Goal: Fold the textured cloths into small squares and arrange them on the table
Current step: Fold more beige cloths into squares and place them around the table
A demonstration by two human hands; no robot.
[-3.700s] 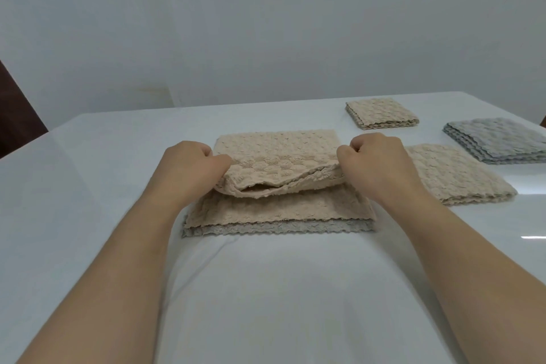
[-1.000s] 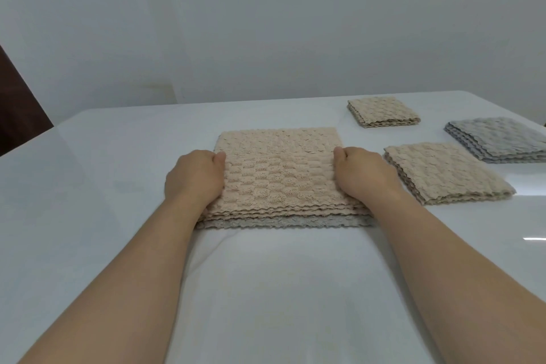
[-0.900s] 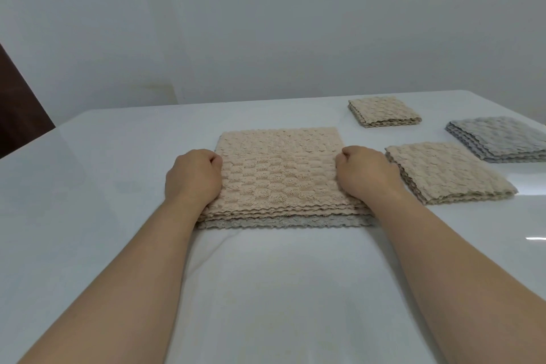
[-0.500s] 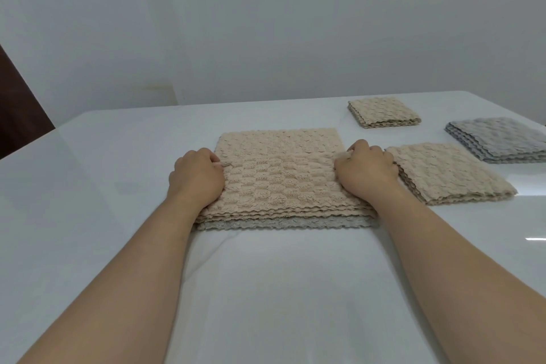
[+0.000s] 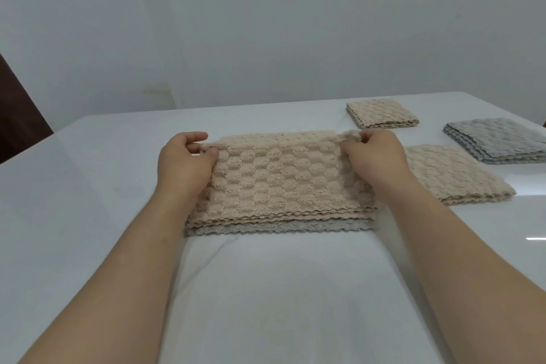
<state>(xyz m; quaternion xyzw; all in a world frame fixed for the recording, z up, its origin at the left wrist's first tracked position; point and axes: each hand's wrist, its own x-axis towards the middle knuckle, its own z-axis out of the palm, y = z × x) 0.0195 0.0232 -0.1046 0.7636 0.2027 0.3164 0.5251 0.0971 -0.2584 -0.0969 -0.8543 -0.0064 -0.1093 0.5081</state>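
My left hand and right hand, resting at the sides of the stack a moment ago, now pinch the top beige cloth at its 11 and 1 o'clock corners, starting its fold, with the folded squares at 2 o'clock.

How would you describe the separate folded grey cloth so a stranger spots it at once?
Look along the white table to its right edge. There, right of the small beige square and the larger beige square, lies the grey cloth. It alone of the three is grey.
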